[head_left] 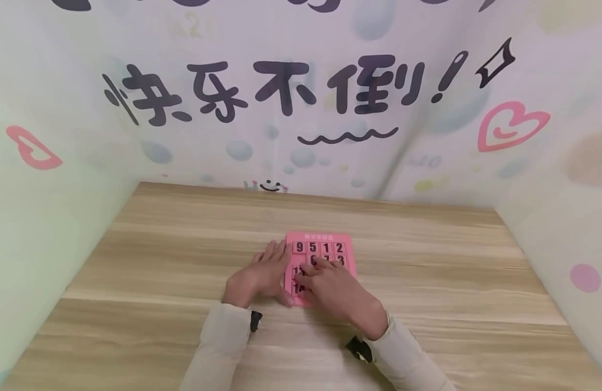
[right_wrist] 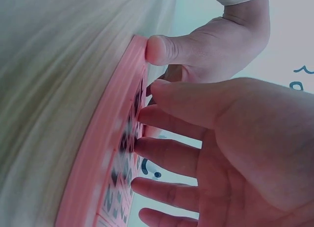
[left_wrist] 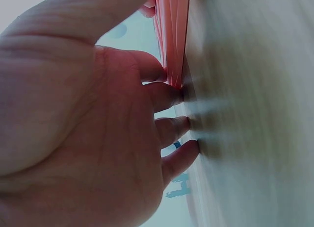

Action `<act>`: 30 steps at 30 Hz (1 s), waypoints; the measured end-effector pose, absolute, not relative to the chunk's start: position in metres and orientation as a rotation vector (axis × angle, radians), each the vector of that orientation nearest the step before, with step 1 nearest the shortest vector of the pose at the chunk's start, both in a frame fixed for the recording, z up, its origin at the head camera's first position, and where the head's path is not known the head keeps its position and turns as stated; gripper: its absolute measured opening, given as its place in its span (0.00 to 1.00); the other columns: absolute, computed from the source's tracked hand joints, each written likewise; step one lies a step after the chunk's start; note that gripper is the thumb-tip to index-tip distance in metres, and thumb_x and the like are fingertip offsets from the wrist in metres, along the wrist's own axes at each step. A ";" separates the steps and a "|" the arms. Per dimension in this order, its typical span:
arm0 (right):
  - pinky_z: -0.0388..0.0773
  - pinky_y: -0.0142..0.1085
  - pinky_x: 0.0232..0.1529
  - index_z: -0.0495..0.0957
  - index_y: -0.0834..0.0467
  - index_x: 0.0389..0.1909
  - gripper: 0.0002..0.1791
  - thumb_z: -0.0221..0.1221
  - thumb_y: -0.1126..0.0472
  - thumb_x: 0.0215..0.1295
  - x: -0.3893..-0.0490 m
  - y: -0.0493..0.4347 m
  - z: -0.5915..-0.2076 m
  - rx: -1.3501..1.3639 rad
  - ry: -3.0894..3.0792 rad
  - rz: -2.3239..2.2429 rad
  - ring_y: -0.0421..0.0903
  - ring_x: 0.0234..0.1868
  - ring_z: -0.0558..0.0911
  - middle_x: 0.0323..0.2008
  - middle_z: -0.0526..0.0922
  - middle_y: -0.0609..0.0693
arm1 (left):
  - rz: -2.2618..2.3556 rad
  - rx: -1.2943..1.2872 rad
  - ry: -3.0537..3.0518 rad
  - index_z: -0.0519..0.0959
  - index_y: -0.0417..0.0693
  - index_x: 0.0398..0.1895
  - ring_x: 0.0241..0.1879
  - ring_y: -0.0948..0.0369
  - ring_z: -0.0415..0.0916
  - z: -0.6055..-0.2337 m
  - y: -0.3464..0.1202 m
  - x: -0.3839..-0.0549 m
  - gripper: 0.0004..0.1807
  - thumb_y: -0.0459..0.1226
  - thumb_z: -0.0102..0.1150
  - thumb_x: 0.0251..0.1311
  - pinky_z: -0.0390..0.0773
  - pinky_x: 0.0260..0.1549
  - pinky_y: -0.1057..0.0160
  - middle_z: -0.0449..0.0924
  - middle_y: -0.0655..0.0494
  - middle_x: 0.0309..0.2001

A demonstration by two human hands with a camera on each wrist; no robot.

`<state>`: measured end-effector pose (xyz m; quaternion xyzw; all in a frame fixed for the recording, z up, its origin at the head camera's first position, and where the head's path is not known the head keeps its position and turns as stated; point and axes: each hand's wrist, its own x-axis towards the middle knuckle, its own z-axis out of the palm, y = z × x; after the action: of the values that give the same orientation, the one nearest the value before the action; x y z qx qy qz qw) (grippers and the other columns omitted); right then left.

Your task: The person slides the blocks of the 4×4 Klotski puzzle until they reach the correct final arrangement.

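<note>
A pink number slide puzzle (head_left: 320, 237) lies flat on the table, with black numerals on square tiles. Its far row reads 9, 5, 1, 2, and a gap shows at the left of the second row. Along its left side rests my left hand (head_left: 269, 274), thumb against the near left corner and fingertips on the board's side and the tabletop. My right hand (head_left: 337, 290) reaches over the near right part, its fingertips on or just above the tiles. That hand hides several tiles. In the right wrist view, my right fingers (right_wrist: 167, 156) extend over the tile face.
The wood-grain table (head_left: 159, 260) spreads around the puzzle. Behind it hangs a pale printed cloth (head_left: 271, 157) with dark lettering, and similar walls stand at the left and right. Black tabs (head_left: 361, 349) stick out at both light sleeve cuffs.
</note>
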<state>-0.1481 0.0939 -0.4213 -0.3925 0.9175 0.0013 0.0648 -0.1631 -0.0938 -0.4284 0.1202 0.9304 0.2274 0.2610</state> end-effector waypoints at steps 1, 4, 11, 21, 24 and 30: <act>0.69 0.58 0.66 0.77 0.47 0.64 0.20 0.54 0.53 0.73 -0.148 0.094 -0.421 -1.187 2.768 -0.003 0.59 0.70 0.70 0.67 0.74 0.49 | 0.613 0.323 2.519 0.40 0.42 0.80 0.79 0.48 0.25 -0.428 -0.094 -0.163 0.68 0.50 0.77 0.45 0.36 0.77 0.47 0.31 0.47 0.81; 0.68 0.57 0.67 0.78 0.48 0.63 0.20 0.54 0.52 0.73 -0.148 0.094 -0.420 -1.208 2.764 0.006 0.59 0.69 0.70 0.67 0.75 0.48 | 0.607 0.318 2.523 0.40 0.43 0.80 0.79 0.48 0.25 -0.428 -0.094 -0.164 0.68 0.50 0.77 0.45 0.36 0.77 0.47 0.31 0.48 0.81; 0.70 0.57 0.66 0.77 0.48 0.64 0.20 0.54 0.56 0.74 -0.147 0.095 -0.416 -1.262 2.744 0.087 0.58 0.69 0.70 0.67 0.75 0.47 | 0.604 0.320 2.523 0.40 0.42 0.80 0.79 0.48 0.25 -0.428 -0.094 -0.164 0.67 0.49 0.77 0.45 0.36 0.77 0.47 0.31 0.47 0.81; 0.61 0.59 0.71 0.70 0.50 0.70 0.26 0.54 0.51 0.74 -0.152 0.095 -0.420 -1.048 2.789 -0.111 0.59 0.74 0.62 0.71 0.68 0.50 | 0.597 0.314 2.521 0.41 0.42 0.80 0.79 0.48 0.25 -0.430 -0.092 -0.164 0.67 0.49 0.78 0.45 0.37 0.77 0.47 0.32 0.47 0.81; 0.59 0.60 0.71 0.68 0.50 0.72 0.27 0.53 0.50 0.74 -0.157 0.094 -0.422 -1.016 2.790 -0.109 0.60 0.75 0.60 0.73 0.64 0.53 | 0.593 0.315 2.521 0.41 0.42 0.80 0.79 0.48 0.25 -0.429 -0.093 -0.164 0.67 0.48 0.78 0.44 0.36 0.77 0.47 0.32 0.47 0.81; 0.57 0.60 0.72 0.65 0.48 0.73 0.29 0.53 0.48 0.74 -0.168 0.091 -0.421 -0.943 2.801 -0.084 0.59 0.76 0.58 0.76 0.60 0.53 | 0.598 0.315 2.512 0.41 0.43 0.80 0.79 0.48 0.25 -0.427 -0.093 -0.164 0.67 0.49 0.78 0.44 0.36 0.77 0.46 0.32 0.47 0.81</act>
<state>-0.1684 0.0905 -0.4210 -0.3174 0.9434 -0.0283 0.0922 -0.1639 -0.0926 -0.4265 0.1168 0.9307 0.2216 0.2666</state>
